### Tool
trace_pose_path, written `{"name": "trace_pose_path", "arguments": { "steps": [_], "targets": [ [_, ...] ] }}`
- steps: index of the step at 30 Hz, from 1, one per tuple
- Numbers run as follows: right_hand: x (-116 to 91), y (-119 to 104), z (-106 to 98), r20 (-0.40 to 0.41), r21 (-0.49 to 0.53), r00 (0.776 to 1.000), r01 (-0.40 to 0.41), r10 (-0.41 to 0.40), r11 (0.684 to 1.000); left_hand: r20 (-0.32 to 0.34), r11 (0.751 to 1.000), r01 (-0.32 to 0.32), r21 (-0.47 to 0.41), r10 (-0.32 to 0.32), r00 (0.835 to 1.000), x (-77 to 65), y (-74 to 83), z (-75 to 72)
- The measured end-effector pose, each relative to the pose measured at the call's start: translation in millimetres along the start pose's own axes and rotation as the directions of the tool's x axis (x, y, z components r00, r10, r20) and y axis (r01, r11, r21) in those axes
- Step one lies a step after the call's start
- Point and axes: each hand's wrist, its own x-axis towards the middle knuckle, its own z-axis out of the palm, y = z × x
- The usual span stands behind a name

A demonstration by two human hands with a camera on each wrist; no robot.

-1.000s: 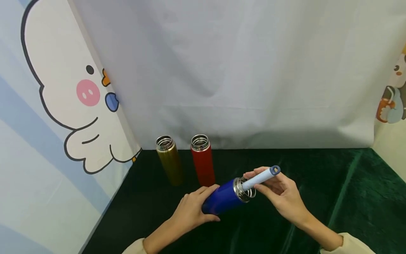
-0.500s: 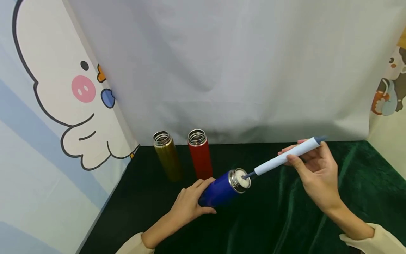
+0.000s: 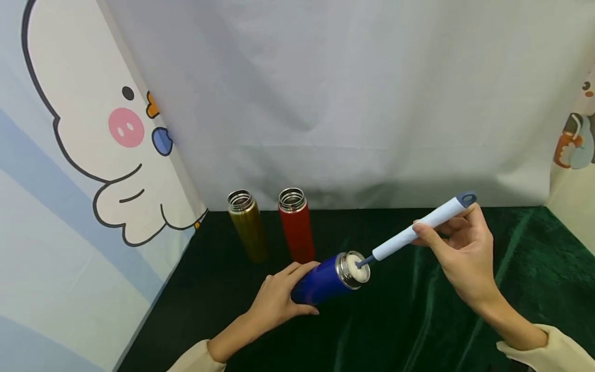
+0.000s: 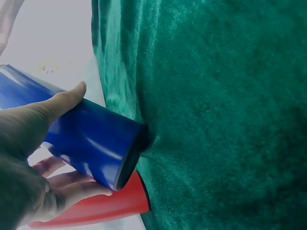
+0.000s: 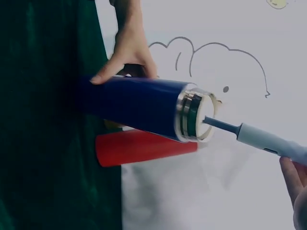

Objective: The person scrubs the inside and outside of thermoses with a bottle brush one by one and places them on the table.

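Observation:
A blue bottle (image 3: 321,281) with a bare steel mouth is tilted toward the right, gripped around its body by my left hand (image 3: 283,297). In the left wrist view the thumb lies on one side of the blue bottle (image 4: 96,139) and the fingers on the other. My right hand (image 3: 465,253) pinches the pale blue handle of a bottle brush (image 3: 418,230). White sponge (image 3: 358,268) fills the bottle's mouth, and the brush's dark stem runs into it. The right wrist view shows the brush (image 5: 261,136) at the open neck; the rest of its head is hidden inside.
Behind the left hand stand an open gold bottle (image 3: 248,227) and an open red bottle (image 3: 296,227), both upright. Dark green cloth (image 3: 520,268) covers the table. A pale curtain (image 3: 362,103) hangs along its back edge, with a printed panel (image 3: 93,181) at the left.
My right hand has drawn the brush outward to the right, bringing white sponge up to the mouth. Since half a second ago, the brush has turned and the sponge sits slightly deeper.

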Motion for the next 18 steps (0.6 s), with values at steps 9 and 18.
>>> {"name": "trace_pose_path", "arguments": {
  "steps": [9,18],
  "targets": [
    [-38.3,28.5,14.0,0.267,-0.178,0.957,-0.066,0.113,0.982,0.013,0.999,-0.028,0.046,0.027,1.0,1.7,3.6,-0.4],
    [-16.4,23.6,3.0,0.183,0.132,0.983,-0.055,0.03,0.99,0.035,0.995,-0.059,0.075,0.057,0.998,5.7,1.2,-2.4]
  ]
}}
